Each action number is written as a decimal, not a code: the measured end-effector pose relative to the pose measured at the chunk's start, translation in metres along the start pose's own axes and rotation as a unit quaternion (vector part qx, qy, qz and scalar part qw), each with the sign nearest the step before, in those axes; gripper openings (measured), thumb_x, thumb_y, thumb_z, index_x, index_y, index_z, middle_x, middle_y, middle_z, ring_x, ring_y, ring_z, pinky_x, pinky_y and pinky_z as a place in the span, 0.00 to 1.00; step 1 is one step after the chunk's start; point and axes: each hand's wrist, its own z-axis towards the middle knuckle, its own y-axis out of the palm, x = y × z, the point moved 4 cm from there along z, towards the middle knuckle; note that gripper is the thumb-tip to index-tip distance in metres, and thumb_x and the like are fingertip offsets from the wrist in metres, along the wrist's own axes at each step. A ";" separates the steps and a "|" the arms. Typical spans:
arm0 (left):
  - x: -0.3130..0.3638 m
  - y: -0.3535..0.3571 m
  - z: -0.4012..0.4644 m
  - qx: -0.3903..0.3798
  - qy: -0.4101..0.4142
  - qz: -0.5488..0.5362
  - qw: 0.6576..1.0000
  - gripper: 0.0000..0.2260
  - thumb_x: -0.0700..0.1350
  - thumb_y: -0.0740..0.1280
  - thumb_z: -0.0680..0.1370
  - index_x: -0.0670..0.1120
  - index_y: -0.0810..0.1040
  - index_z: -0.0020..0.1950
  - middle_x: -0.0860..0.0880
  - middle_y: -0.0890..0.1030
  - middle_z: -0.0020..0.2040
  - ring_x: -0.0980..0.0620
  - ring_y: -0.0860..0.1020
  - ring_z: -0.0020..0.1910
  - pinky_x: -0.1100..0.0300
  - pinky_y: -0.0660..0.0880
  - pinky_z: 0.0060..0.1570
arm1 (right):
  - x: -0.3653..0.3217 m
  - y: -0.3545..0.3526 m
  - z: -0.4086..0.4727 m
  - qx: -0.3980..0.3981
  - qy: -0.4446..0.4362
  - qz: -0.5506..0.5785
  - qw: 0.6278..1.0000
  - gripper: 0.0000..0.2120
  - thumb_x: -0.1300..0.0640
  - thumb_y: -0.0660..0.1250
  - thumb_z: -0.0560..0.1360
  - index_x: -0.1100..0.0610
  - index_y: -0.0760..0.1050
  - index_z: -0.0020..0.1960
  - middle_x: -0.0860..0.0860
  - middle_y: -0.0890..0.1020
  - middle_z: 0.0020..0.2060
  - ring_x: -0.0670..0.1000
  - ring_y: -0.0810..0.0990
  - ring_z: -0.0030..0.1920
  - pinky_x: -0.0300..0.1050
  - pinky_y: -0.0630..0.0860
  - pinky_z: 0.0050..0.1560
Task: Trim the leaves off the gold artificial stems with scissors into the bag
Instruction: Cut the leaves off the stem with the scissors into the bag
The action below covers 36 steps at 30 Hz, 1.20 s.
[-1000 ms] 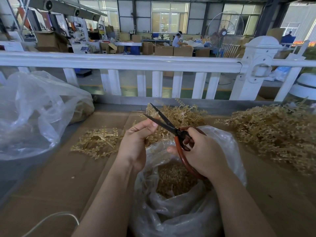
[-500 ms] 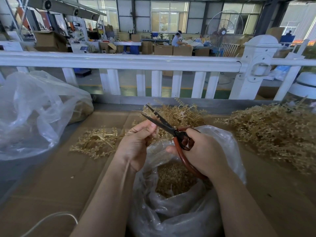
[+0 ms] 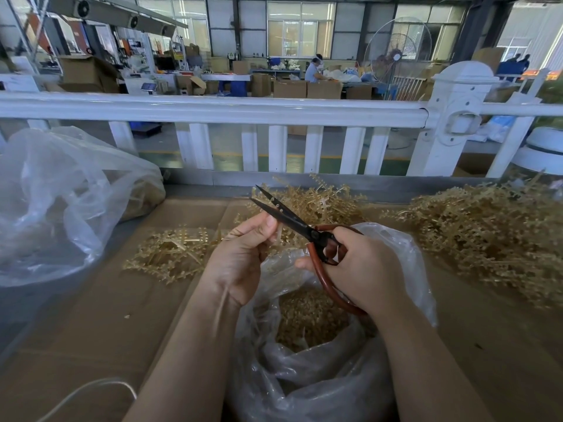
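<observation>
My right hand (image 3: 362, 269) grips the red-brown handles of black-bladed scissors (image 3: 286, 217); the blades point up and left and are slightly apart. My left hand (image 3: 243, 254) pinches a thin gold stem (image 3: 278, 231) just under the blades, above the mouth of a clear plastic bag (image 3: 405, 260). Cut gold leaf bits (image 3: 307, 318) lie inside the bag. A blurred stem streak (image 3: 224, 303) shows over my left wrist.
Gold stems lie in piles on the cardboard: one at left (image 3: 170, 257), one behind the scissors (image 3: 323, 202), a large heap at right (image 3: 487, 233). A big crumpled plastic bag (image 3: 54, 202) fills the left. A white fence (image 3: 231, 108) borders the far edge. White cable (image 3: 91, 388) near front.
The scissors blades have narrowed slightly and shifted a little left toward my left thumb. My left hand keeps its pinch on the stem; both hands stay over the bag.
</observation>
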 end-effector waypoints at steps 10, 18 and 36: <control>0.000 0.002 0.001 -0.004 -0.001 -0.012 1.000 0.06 0.48 0.70 0.70 0.50 0.80 0.33 0.54 0.74 0.31 0.57 0.69 0.31 0.58 0.65 0.44 | 0.000 0.000 0.000 -0.009 0.004 0.016 1.000 0.42 0.13 0.50 0.59 0.48 0.79 0.42 0.39 0.81 0.35 0.39 0.78 0.36 0.36 0.77 0.36; -0.003 0.001 0.002 0.007 -0.015 -0.024 1.000 0.04 0.47 0.69 0.72 0.49 0.79 0.37 0.51 0.73 0.33 0.52 0.68 0.37 0.53 0.63 0.53 | 0.000 0.000 0.000 -0.023 0.007 0.023 0.999 0.39 0.16 0.55 0.61 0.48 0.80 0.46 0.40 0.82 0.37 0.41 0.80 0.37 0.36 0.79 0.38; 0.001 -0.001 0.001 0.040 0.033 0.028 0.998 0.06 0.43 0.73 0.67 0.47 0.83 0.43 0.55 0.78 0.32 0.59 0.74 0.31 0.59 0.68 0.45 | -0.003 -0.004 -0.004 -0.011 -0.005 0.006 1.000 0.27 0.19 0.57 0.64 0.43 0.70 0.36 0.36 0.73 0.27 0.37 0.74 0.30 0.29 0.63 0.30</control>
